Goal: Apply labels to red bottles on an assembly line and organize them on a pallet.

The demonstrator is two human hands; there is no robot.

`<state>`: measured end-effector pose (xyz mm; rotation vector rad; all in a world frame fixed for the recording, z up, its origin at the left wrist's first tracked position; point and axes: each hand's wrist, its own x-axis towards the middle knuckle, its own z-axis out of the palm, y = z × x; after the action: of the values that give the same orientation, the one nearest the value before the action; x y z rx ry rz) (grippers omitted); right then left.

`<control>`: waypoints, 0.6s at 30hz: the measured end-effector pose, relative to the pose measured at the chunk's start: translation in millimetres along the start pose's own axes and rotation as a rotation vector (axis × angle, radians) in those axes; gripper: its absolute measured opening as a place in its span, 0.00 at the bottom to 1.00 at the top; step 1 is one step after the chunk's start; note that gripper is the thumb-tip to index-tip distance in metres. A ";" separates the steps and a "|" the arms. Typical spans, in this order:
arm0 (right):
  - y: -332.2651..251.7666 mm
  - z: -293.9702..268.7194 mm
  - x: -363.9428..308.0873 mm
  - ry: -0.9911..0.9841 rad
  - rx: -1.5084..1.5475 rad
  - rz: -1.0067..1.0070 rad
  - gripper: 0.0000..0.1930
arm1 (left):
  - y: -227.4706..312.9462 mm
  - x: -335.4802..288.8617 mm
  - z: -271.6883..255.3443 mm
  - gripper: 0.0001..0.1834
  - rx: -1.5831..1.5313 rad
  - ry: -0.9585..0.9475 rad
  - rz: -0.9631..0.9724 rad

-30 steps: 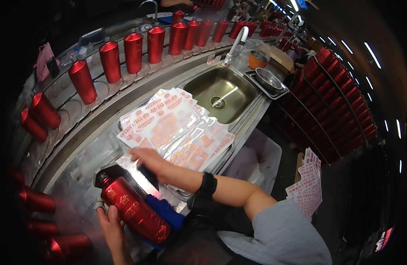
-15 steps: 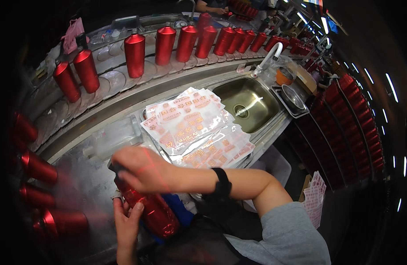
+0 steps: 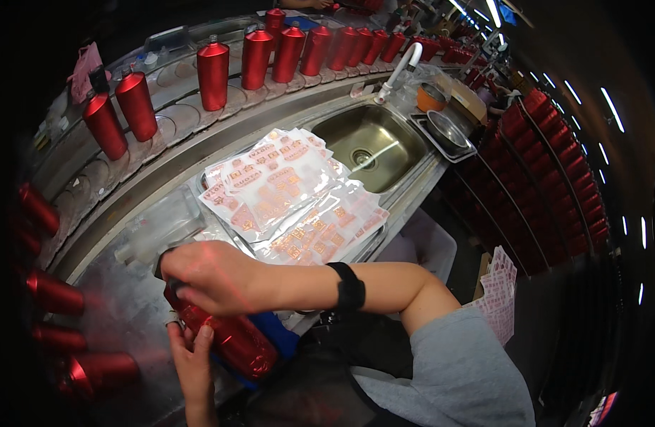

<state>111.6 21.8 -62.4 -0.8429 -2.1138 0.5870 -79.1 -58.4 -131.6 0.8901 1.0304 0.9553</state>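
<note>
A shiny red bottle (image 3: 243,345) lies tilted near the front of the metal worktop, partly over a blue cloth (image 3: 285,334). My left hand (image 3: 193,359) holds its side, with the thumb along the red surface and a pale band around one finger. My right hand (image 3: 214,276) is closed over the bottle's far upper end. Dark edges show by its fingers, but the hand hides what they belong to. Beyond the right hand lies a pile of clear sheets (image 3: 274,188) with red and orange printed labels.
Upright red bottles (image 3: 213,77) line a curved conveyor (image 3: 174,121) at the back. A steel sink (image 3: 374,146) with a white tap (image 3: 402,67) stands to the right. Beside it are metal trays (image 3: 447,132) and an orange bowl (image 3: 430,97). Stacked red bottles (image 3: 534,185) fill racks at the right.
The view has shifted, so sink and sheets sit further left and higher. Both hands stay on the bottle, the right still closed at its upper end. Water now seems to run from the tap.
</note>
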 end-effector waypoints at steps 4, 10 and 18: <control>10.5 -3.7 1.9 0.246 -0.177 -0.080 0.11 | -4.1 -0.1 1.5 0.28 0.046 0.006 0.039; -23.4 -1.7 -47.8 0.034 -0.154 -0.284 0.10 | -4.3 -4.2 -11.7 0.30 -0.007 -0.051 0.076; -33.0 4.0 -42.0 0.148 -0.212 -0.143 0.16 | 6.1 -7.7 -19.9 0.34 -0.089 -0.121 -0.020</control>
<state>116.5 -31.5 -64.2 -0.8158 -2.1026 0.2213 -101.0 -60.7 -129.1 0.8521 0.8861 0.9128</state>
